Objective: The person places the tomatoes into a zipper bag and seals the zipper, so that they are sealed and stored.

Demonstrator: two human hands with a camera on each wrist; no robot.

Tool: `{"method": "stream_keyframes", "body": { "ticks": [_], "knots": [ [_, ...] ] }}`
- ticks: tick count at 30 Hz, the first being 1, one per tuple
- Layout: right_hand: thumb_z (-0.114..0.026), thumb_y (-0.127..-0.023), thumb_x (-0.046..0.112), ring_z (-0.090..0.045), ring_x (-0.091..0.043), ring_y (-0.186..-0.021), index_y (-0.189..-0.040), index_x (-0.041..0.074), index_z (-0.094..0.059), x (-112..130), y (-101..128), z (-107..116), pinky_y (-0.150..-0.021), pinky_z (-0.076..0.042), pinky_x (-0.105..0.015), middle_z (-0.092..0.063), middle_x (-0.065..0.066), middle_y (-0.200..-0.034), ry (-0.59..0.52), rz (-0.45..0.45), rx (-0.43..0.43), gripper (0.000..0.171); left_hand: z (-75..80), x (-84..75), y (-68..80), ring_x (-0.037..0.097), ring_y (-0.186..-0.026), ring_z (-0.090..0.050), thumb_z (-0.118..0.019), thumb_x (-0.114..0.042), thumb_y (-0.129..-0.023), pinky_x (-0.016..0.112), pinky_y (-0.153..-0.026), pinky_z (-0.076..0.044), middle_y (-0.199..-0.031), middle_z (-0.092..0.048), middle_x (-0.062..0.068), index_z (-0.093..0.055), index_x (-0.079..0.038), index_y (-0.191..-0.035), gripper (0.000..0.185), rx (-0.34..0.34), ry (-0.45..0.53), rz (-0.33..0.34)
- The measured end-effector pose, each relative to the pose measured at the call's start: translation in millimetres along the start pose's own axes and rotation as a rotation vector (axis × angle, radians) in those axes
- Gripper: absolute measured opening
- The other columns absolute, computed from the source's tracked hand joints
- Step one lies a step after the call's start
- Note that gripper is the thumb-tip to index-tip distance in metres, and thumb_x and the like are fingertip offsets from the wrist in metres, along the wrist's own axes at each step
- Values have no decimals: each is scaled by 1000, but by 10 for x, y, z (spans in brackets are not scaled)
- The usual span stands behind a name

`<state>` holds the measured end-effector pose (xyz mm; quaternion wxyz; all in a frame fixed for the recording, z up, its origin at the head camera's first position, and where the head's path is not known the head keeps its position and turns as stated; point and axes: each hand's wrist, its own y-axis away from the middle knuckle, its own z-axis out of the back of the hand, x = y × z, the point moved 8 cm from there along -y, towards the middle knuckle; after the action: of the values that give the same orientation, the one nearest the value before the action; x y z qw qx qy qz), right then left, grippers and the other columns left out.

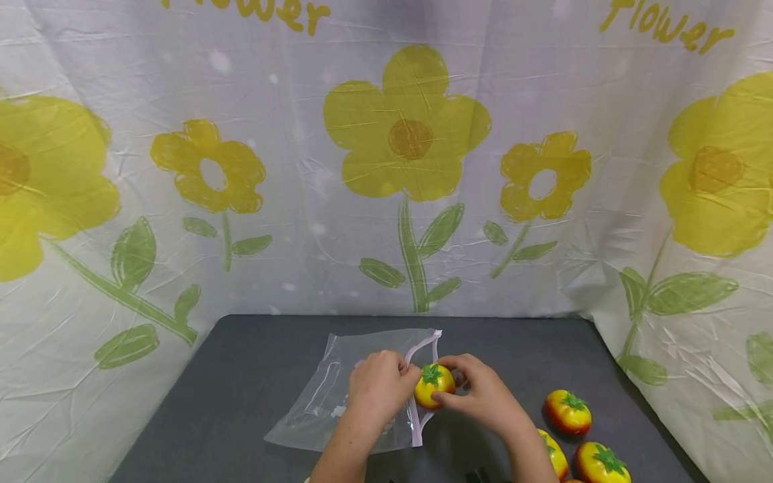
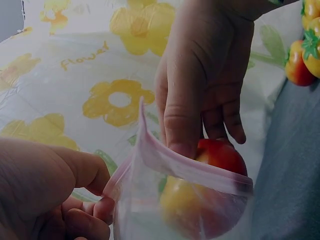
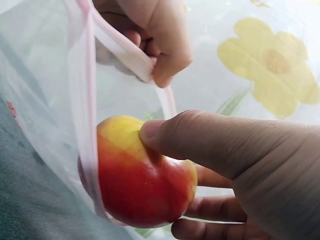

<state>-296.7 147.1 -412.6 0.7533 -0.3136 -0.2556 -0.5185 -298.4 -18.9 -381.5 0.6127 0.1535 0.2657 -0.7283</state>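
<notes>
A clear zip-top plastic bag [image 1: 311,419] with a pale pink zip edge [image 3: 86,100] lies on the dark table, its mouth facing right. My left hand [image 1: 379,386] pinches one side of the bag's mouth and holds it apart from the other side. In my right hand [image 1: 486,396] is a shiny yellow-and-red fruit [image 1: 433,388] with a green leafy top, held between thumb and fingers. The fruit sits in the bag's opening, partly behind the clear film in the left wrist view. Some of the right fingers are hidden behind it.
More yellow-and-red fruits lie at the table's right front: one [image 1: 568,412] farther back, another [image 1: 602,463] nearer, and one [image 1: 552,453] partly behind the right forearm. A white curtain [image 1: 296,235] printed with yellow flowers hangs behind and beside the dark table [image 1: 229,376].
</notes>
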Motion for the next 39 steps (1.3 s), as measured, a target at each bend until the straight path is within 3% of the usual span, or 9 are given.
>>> {"method": "stream_keyframes", "body": {
  "ticks": [7,16,21,28,39],
  "knots": [
    [-78,-72,41,-54,-14,-68,-114,15,-64,39,-28,-72,-57,-45,-24,-59,5,-100,46,35,-21,51,12,-15,9,12,-39,-38,-56,-32,-81,29,-40,-28,-41,-32,-8,-44,-18,-45,40,-17,-15,-18],
    [-78,-72,40,-53,-19,-72,-110,15,-64,72,-69,-253,-58,-45,-24,-57,4,-97,68,43,48,48,17,-19,13,12,-41,-36,-57,-35,-82,29,-40,-27,-43,-33,-7,-43,-18,-46,42,-20,-17,-29],
    [-79,-72,37,-50,-13,-68,-109,16,-64,85,-72,-293,-56,-45,-24,-55,5,-89,79,47,58,44,16,-14,7,12,-41,-33,-57,-34,-82,29,-40,-26,-44,-31,-8,-42,-19,-46,41,-26,-15,-33],
    [-78,-73,37,-53,-19,-71,-110,14,-65,122,-46,-208,-60,-43,-24,-62,0,-101,102,81,11,46,13,-16,3,10,-39,-35,-53,-27,-79,30,-38,-27,-38,-32,-11,-42,-20,-45,37,-34,-8,-43],
    [-77,-74,39,-51,-17,-74,-113,17,-65,2,-6,41,-60,-44,-25,-61,3,-105,103,-41,-33,46,11,-14,3,12,-38,-39,-53,-26,-79,30,-37,-28,-36,-36,-10,-44,-19,-43,38,-45,-2,-32]
  ]
}}
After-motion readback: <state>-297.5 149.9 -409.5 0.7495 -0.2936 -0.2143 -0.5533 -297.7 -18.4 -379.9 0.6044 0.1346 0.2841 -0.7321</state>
